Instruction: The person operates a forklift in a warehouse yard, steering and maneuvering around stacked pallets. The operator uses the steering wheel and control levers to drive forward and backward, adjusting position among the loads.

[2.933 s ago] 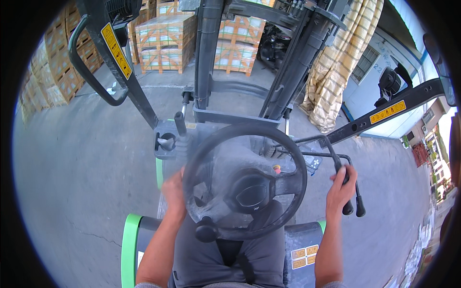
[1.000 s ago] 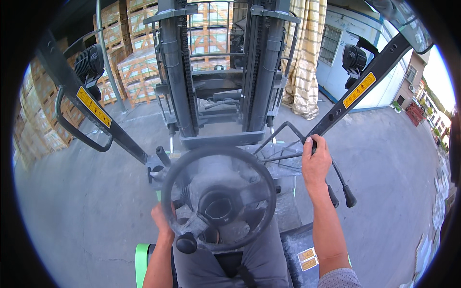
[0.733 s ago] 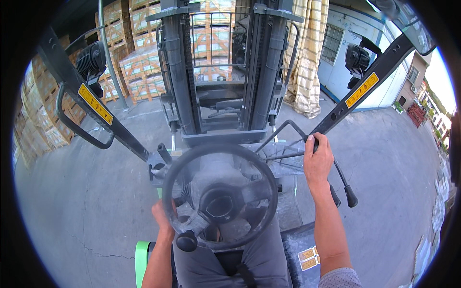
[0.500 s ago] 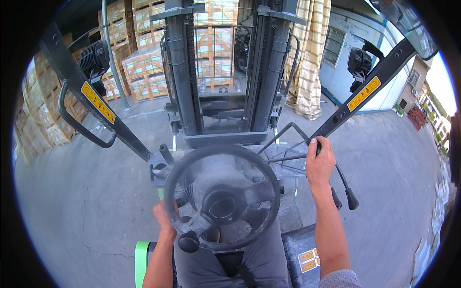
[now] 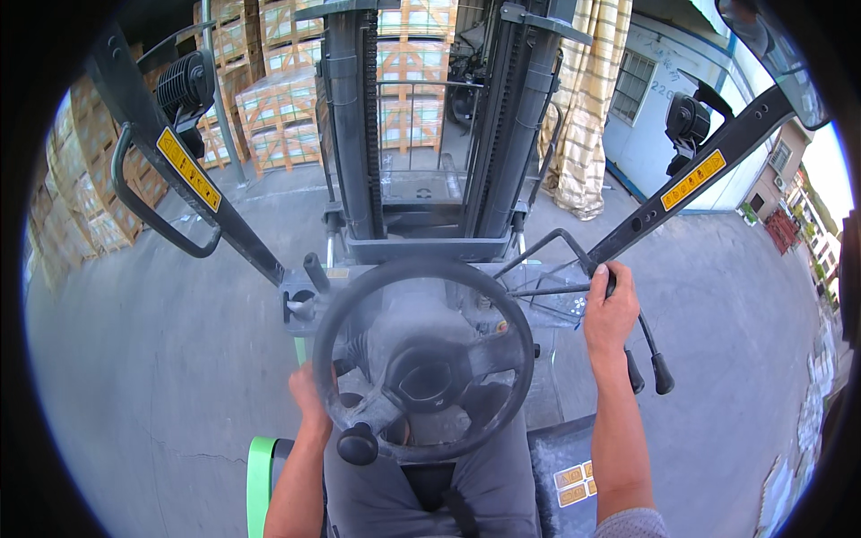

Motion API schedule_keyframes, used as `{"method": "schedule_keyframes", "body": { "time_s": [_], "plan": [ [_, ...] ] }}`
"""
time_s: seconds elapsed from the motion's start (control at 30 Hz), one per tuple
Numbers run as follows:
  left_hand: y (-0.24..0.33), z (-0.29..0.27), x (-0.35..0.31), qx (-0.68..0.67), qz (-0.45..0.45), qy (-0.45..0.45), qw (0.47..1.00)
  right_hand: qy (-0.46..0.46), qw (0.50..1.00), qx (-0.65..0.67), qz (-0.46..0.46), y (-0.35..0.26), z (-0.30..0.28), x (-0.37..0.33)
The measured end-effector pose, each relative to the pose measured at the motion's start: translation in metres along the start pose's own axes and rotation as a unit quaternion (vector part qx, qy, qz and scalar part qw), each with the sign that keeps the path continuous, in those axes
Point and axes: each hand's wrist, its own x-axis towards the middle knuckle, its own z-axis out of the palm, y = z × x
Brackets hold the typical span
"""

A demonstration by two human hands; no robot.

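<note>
My right hand (image 5: 613, 311) is closed round the black knob of a control lever (image 5: 612, 283) to the right of the steering wheel, thumb along its side. My left hand (image 5: 309, 392) is curled at the wheel's left side, beside a dark stalk (image 5: 343, 366) on the column. The rim of the steering wheel (image 5: 525, 359) partly covers its fingers, so what it grips is hidden. A black spinner knob (image 5: 358, 444) stands on the lower left of the wheel, with no hand on it. Two more black-handled levers (image 5: 663, 374) hang beside my right forearm.
Ahead rises the forklift mast (image 5: 354, 134) with its carriage (image 5: 421, 218) between the rails. Stacked wooden crates (image 5: 280, 112) stand beyond it and at left. A striped curtain (image 5: 583, 117) hangs by a blue-white wall (image 5: 659, 134). A parking-type lever (image 5: 314, 269) is at left.
Between the mast rails, the carriage and its backrest sit lower than before. The whole view has shifted slightly. Both hands keep their places on the controls.
</note>
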Motion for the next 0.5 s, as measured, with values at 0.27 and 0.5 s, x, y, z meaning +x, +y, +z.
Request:
{"method": "schedule_keyframes", "body": {
  "time_s": [0.27, 0.5],
  "plan": [
    [0.007, -0.005, 0.0, -0.015, -0.011, -0.001, 1.0, -0.024, 0.999, -0.003, 0.029, 0.004, -0.011, -0.011],
    [0.019, -0.012, 0.0, -0.048, -0.023, 0.006, 0.999, -0.032, 0.998, 0.003, 0.049, 0.005, -0.019, -0.014]
  ]
}}
